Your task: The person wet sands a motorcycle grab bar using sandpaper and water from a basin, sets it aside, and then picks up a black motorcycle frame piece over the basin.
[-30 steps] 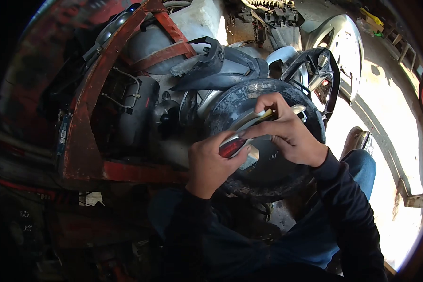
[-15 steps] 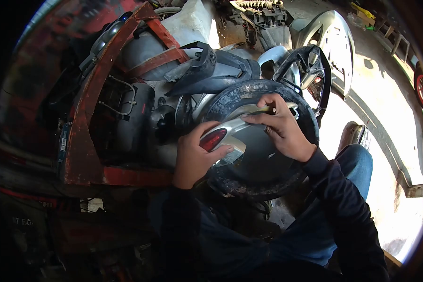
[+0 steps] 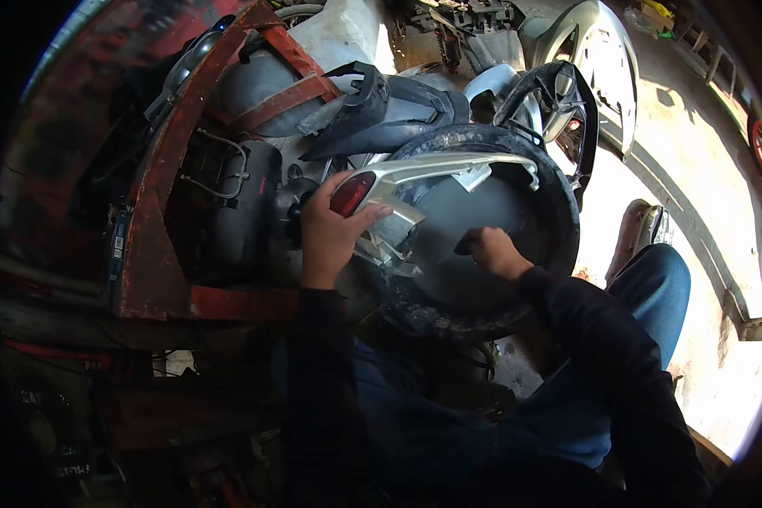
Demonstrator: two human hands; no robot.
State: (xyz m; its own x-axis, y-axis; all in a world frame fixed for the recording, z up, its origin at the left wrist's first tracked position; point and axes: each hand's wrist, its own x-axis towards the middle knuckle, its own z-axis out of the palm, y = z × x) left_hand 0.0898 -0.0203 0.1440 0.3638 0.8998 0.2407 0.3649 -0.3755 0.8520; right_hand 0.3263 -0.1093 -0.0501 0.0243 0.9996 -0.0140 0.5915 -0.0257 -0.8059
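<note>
My left hand [image 3: 330, 233] grips the left end of a silver curved fairing piece [image 3: 440, 162] beside its red lens [image 3: 352, 194], with the thumb on the near side. The piece spans above a round black basin [image 3: 565, 229] holding grey, cloudy water [image 3: 474, 279]. Over the water, clear of the fairing, my right hand [image 3: 495, 251] is closed around a small dark piece [image 3: 464, 245] that shows at its fingertips.
A rusty red metal frame [image 3: 157, 220] stands at the left, with a dark cylinder [image 3: 247, 203] inside. Dark fairing parts [image 3: 389, 110] lie behind the basin. A large silver panel [image 3: 597, 59] stands at the back right.
My right hand has left the fairing and moved down over the water, where a small dark piece now shows in it. My left hand has shifted left and up, and the fairing has swung more level.
</note>
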